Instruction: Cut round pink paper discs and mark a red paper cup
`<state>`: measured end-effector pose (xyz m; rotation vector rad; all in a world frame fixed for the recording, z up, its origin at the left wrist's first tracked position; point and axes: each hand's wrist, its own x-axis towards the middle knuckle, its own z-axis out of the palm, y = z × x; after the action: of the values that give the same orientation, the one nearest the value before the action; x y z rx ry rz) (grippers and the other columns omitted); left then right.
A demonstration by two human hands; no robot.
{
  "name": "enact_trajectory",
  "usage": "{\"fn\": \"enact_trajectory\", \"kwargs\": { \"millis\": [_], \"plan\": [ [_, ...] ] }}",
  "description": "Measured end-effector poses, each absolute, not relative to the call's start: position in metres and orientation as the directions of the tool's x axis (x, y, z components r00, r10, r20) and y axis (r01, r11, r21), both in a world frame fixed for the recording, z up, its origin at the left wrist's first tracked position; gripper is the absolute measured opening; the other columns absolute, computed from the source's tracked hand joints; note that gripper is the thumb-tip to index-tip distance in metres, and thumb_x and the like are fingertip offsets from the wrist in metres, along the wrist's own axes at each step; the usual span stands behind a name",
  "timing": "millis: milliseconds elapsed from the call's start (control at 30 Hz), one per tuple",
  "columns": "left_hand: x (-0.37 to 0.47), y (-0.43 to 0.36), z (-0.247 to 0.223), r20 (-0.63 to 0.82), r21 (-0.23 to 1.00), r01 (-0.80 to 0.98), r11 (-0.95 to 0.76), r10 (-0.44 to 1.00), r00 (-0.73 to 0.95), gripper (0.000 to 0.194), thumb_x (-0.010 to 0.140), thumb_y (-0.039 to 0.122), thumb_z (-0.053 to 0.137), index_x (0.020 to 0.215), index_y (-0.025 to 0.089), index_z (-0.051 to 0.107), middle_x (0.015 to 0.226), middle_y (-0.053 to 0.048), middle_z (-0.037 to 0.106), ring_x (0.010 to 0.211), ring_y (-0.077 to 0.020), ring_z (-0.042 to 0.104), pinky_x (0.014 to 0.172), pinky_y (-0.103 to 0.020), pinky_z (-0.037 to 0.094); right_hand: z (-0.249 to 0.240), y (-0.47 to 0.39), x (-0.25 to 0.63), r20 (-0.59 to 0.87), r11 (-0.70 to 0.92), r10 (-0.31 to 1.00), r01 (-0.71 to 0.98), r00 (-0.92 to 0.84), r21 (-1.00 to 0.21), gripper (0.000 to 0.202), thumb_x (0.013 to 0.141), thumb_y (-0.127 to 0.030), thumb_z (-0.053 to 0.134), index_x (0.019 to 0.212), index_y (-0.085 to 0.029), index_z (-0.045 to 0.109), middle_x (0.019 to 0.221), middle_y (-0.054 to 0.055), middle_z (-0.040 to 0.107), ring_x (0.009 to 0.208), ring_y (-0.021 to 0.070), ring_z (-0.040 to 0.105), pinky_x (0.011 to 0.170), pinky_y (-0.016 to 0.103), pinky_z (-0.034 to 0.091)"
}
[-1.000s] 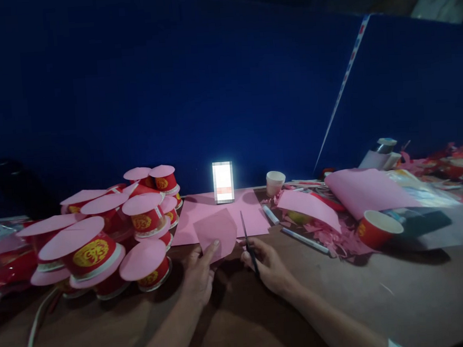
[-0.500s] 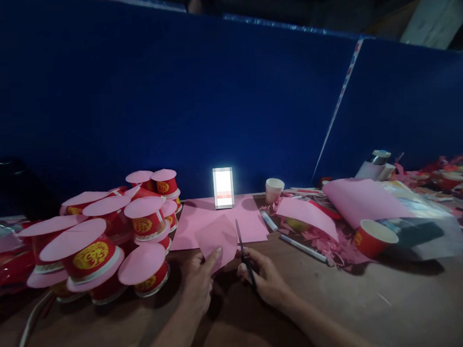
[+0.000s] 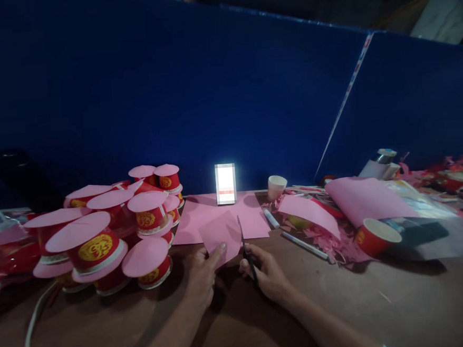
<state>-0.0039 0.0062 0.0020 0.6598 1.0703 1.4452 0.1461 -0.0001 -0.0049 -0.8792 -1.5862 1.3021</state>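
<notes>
Shiny red heap [image 3: 11, 263]: at the far left; too blurry to read any words on it.
Red cups with pink tops [image 3: 77, 232]: stacked in a big bunch on the table [image 3: 344, 313]; look done, each wearing a wide paper hat.
Gold marks [image 3: 96, 249]: printed on the cup fronts; curly, like fancy writing, too small to read. No brand name to spot.
Left hand [image 3: 201, 278]: closed on the pink piece, thumb on top.
Pink piece [image 3: 222, 232]: held up between both hands, in front of the pink sheets; looks part cut, with corners left on it.
Pink sheets [image 3: 187, 227]: lying flat behind; look uncut.
Bright screen [image 3: 226, 182]: blurred out, so no reading it.
Scissors [image 3: 241, 233]: just beside the right edge of the pink piece; touching or not, cannot tell.
Right hand [image 3: 268, 274]: gripping the black scissor handles.
Pens [image 3: 304, 245]: lying near the scraps; no clear letters.
Pink scraps [image 3: 334, 245]: piled up, so plenty of cutting seems done.
Red cup [image 3: 378, 237]: bare, without a hat; seems left to do. Also has a gold mark, unreadable.
</notes>
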Motion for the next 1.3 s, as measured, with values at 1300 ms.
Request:
{"fn": "enact_trajectory", "kwargs": {
  "millis": [1300],
  "plan": [
    [-0.0031, 0.0017, 0.0106, -0.161, 0.905, -0.418, 0.077, 0.972, -0.17, 0.046, 0.055, 0.031, 0.074, 0.094, 0.011, 0.063, 0.081, -0.009, 0.069, 0.07, -0.0184, 0.063, 0.056, -0.023, 0.047, -0.0019, -0.0005, 0.1443, 0.19, 0.198, 0.923, -0.01, -0.335, -0.98, 0.028, 0.081, -0.034, 0.055, 0.103, -0.017, 0.055, 0.07, 0.0, 0.052, 0.063, 0.0108, 0.049, 0.054, 0.02, 0.042]
  ]
}}
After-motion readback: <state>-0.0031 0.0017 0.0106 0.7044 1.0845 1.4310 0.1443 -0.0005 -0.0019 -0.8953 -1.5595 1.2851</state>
